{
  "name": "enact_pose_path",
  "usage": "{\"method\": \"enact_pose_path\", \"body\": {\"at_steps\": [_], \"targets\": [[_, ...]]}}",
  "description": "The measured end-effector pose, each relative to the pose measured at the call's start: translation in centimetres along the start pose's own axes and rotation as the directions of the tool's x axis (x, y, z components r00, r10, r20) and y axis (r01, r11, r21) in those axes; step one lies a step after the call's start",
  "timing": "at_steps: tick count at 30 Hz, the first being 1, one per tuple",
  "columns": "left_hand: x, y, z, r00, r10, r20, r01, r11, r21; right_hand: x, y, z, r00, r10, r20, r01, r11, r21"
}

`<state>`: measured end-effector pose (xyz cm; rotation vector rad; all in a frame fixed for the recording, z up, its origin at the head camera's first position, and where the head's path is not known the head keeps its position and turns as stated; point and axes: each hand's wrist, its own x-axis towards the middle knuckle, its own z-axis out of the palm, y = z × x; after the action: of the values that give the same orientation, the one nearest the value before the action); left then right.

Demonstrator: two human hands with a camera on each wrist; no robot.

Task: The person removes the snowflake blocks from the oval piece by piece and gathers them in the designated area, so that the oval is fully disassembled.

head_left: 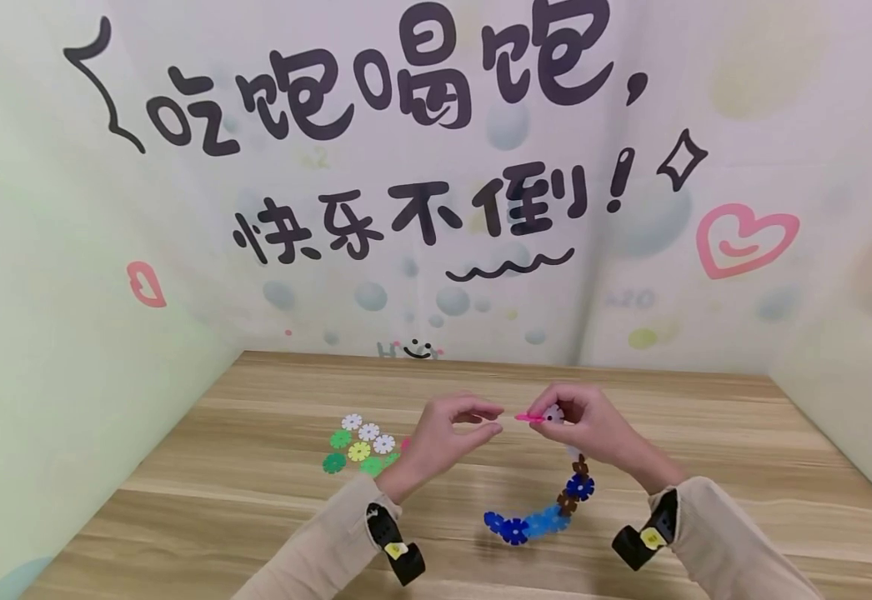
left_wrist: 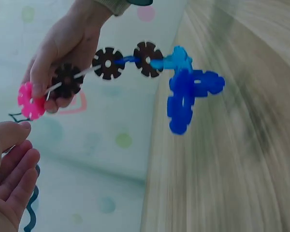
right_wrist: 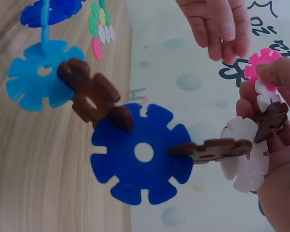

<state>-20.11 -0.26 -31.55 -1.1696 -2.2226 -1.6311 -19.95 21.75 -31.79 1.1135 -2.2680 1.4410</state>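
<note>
My right hand (head_left: pixel 589 425) pinches a pink snowflake disc (right_wrist: pixel 268 54) at the top end of a chain of slotted snowflake discs. From there the chain runs down through white discs (right_wrist: pixel 244 166), brown discs (left_wrist: pixel 108 72), a dark blue disc (right_wrist: pixel 116 154) and light blue discs (head_left: pixel 544 522). More dark blue discs (head_left: pixel 513 532) form its lower end, near the tabletop. My left hand (head_left: pixel 439 437) hovers just left of the pink disc, apart from it. Its fingers are loosely bent, and nothing shows between thumb and fingertips.
Loose discs lie left of my left hand on the wooden table (head_left: pixel 256 500): several white discs (head_left: pixel 368 432), green discs (head_left: pixel 334 462) and a yellow disc (head_left: pixel 359 452). My left hand partly hides a pink disc (head_left: pixel 406 444). A printed curtain (head_left: pixel 421 308) hangs behind the table.
</note>
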Motion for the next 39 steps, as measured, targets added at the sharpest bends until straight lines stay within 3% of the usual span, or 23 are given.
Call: {"method": "enact_pose_path", "body": {"at_steps": [7, 15, 21, 29, 34, 39], "targets": [[0.3, -2.1, 1.6, 0.999, 0.041, -0.012, -0.041, 0.999, 0.018, 0.1, 0.1, 0.5, 1.0, -0.003, 0.03, 0.002, 0.999, 0.04], [0.2, 0.6, 1.3, 0.995, 0.083, -0.048, -0.083, 0.997, 0.002, 0.3, 0.2, 0.7, 0.998, -0.019, 0.052, 0.017, 0.999, 0.032], [0.2, 0.5, 1.4, 0.991, 0.093, -0.099, -0.094, 0.996, -0.005, 0.2, 0.0, 0.5, 0.997, 0.04, 0.063, -0.043, 0.998, 0.045], [0.2, 0.1, 1.0, 0.973, 0.123, -0.194, -0.128, 0.992, -0.016, -0.1, -0.5, 0.0, 0.984, 0.174, 0.048, -0.178, 0.979, 0.096], [0.3, -1.5, 1.1, 0.964, 0.12, -0.238, -0.134, 0.99, -0.044, 0.0, -0.5, 0.1, 0.98, 0.195, 0.044, -0.199, 0.973, 0.12], [0.2, -2.7, 1.4, 0.968, 0.109, -0.225, -0.128, 0.989, -0.069, 0.2, -0.6, 0.4, 0.971, 0.236, 0.037, -0.238, 0.964, 0.122]]}}
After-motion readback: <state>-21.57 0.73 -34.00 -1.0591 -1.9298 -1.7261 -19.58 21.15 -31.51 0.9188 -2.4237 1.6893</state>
